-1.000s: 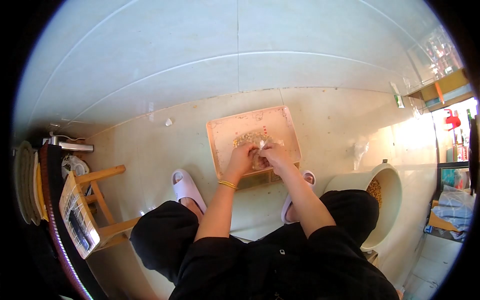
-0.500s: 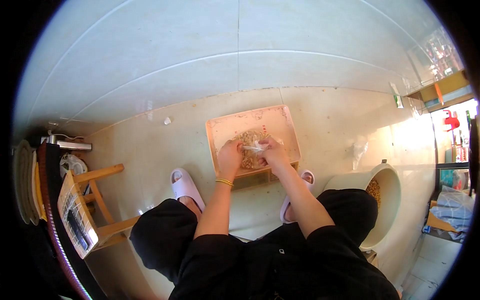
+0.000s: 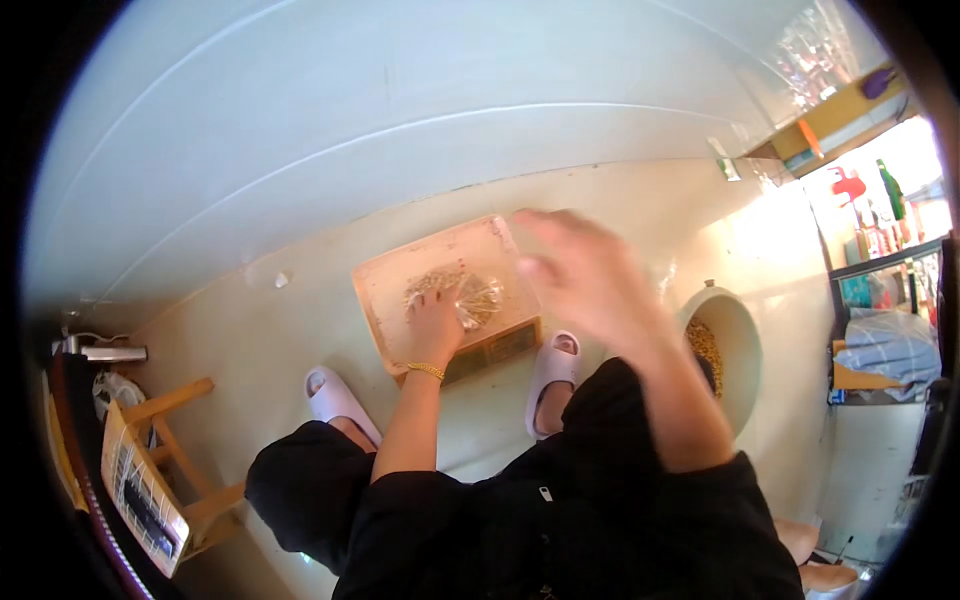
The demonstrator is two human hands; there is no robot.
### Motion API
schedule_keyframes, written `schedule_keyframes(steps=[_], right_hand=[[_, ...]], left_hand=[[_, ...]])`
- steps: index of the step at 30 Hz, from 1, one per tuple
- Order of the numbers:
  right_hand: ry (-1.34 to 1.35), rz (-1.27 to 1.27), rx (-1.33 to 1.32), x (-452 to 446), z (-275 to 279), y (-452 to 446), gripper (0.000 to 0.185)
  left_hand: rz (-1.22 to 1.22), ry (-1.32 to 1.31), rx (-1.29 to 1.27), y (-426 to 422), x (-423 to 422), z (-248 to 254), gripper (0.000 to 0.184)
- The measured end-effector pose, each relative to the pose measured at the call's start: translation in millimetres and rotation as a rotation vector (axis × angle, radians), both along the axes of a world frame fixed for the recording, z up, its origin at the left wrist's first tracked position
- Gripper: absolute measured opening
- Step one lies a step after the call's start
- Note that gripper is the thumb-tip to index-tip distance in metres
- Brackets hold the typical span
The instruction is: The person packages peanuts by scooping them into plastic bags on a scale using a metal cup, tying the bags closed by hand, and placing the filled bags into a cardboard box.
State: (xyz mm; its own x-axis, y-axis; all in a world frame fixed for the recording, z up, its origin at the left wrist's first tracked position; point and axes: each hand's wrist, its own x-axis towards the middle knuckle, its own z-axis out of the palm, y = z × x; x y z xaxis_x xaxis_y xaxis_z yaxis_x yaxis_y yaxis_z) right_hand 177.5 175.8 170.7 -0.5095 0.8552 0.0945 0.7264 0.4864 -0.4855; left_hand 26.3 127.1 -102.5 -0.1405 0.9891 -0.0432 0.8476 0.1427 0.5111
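A clear plastic bag filled with small tan pieces, maybe peanuts or beans, lies in a shallow pink tray. My left hand, with a yellow bracelet at the wrist, rests on the left part of the bag with its fingers spread. The bag's right end looks bunched. My right hand is raised close to the camera, right of the tray, and blurred by motion. Its thumb stands apart from the stretched fingers, and I see nothing held in it.
A pale bucket lies tipped at the right with tan pieces inside. On the left is a wooden stool. My feet in pink slippers flank the tray. At the right stand shelves with various goods. A tiled wall rises ahead.
Both hands were together at the bag's neck. My right hand has let go and risen up and right; my left now lies spread on the bag. The view has turned slightly.
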Motion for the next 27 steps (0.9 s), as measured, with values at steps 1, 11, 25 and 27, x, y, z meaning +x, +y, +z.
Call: schedule_keyframes(steps=[1, 11, 25, 27], right_hand=[[0.089, -0.011, 0.105, 28, 20, 0, 0.031], [-0.761, -0.862, 0.015, 396, -36, -181, 0.039], [-0.797, -1.284, -0.46, 418, -63, -296, 0.041], [-0.776, -1.286, -0.433, 384, -55, -283, 0.046]], left_hand=[[0.019, 0.031, -0.036, -2, 0, 13, 0.045], [0.166, -0.151, 0.209, -3, -7, -1, 0.023], [0.301, -0.483, 0.503, 17, 21, 171, 0.01], [0.288, -0.486, 0.529, 21, 19, 201, 0.01]])
